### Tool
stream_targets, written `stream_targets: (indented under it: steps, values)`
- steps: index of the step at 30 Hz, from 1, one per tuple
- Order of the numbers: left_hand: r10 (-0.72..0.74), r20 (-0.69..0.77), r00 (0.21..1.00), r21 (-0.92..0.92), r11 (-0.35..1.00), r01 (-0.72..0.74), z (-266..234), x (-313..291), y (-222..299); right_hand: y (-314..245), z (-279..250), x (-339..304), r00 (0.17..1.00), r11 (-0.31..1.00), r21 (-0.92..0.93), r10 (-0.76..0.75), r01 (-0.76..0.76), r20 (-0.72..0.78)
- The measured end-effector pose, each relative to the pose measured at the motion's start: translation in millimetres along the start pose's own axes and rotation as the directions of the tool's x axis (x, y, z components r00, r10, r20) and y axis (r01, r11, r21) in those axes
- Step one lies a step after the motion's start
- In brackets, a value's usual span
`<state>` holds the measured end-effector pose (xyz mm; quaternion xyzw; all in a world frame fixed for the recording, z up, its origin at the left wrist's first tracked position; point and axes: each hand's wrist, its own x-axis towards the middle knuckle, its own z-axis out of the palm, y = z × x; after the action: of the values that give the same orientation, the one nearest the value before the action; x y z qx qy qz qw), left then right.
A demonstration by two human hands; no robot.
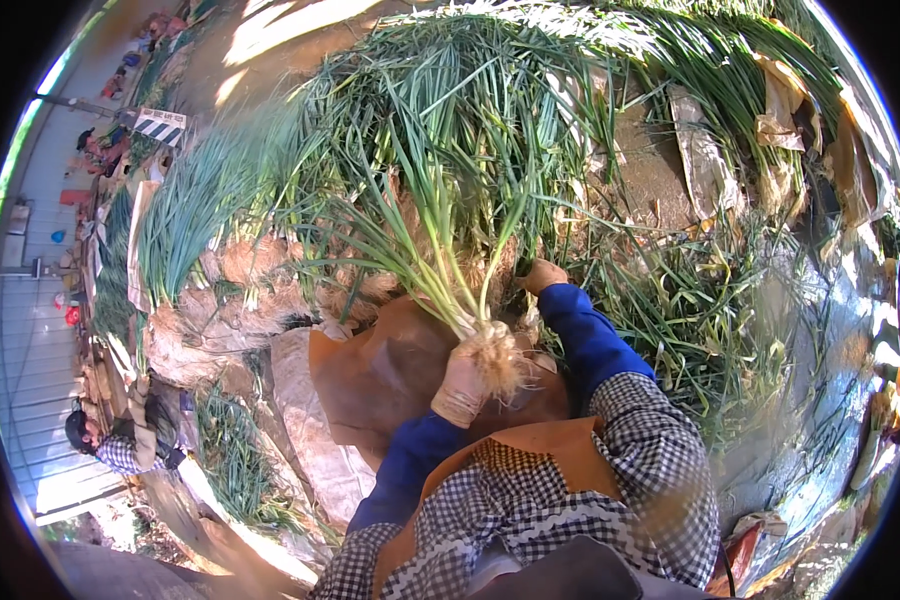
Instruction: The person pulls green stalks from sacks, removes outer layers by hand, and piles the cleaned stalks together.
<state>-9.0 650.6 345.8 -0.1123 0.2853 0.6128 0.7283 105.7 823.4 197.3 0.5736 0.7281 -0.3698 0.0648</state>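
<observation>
Clutches onions (441, 262) near roots (500, 362) in left grip (460, 387), with unreadable right grip (543, 276), maybe risks top-heavy leaves (432, 195) bending!

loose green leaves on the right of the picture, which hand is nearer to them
Right. The right hand is just left of the loose green leaves; the left hand is farther left, holding the rooted bunch near its base.

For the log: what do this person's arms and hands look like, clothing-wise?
Plain blue sleeves cover both forearms down to the left hand and right hand. Higher up, black-and-white checked sleeves show. I see no cables or markings on either arm.
</observation>
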Motion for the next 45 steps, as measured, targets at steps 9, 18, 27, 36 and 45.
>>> stream_targets:
  steps: [9, 18, 27, 36, 45]
  values:
    - [0.400, 0.495, 0.771, -0.080, 0.905, -0.418, 60.4, -26.0, 84.8, 75.9, -119.1, 27.1, 0.929, 0.684, 0.656, -0.363, 0.319, -0.074]
    - [-0.286, 0.239, 0.928, 0.009, 0.956, 0.293, -37.6, 45.7, -59.1, 2.6, -66.1, -88.6, 0.955, 0.179, 0.959, -0.238, 0.219, -0.174]
    - [-0.210, -0.183, 0.960, 0.157, 0.958, 0.239, -26.1, 50.6, -93.2, -5.9, -55.6, -101.1, 0.792, 0.951, -0.140, -0.306, 0.275, -0.527]
    - [-0.097, -0.212, 0.972, 0.109, 0.987, 0.122, -10.4, 38.5, -75.4, 47.2, -119.7, -182.1, 1.000, 0.579, 0.816, 0.000, -0.001, 0.002]
    - [-0.381, 0.110, 0.918, -0.122, 0.912, 0.393, 6.5, 30.8, -71.5, 5.5, -41.3, -75.7, 0.985, 0.269, 0.961, -0.173, 0.061, -0.015]
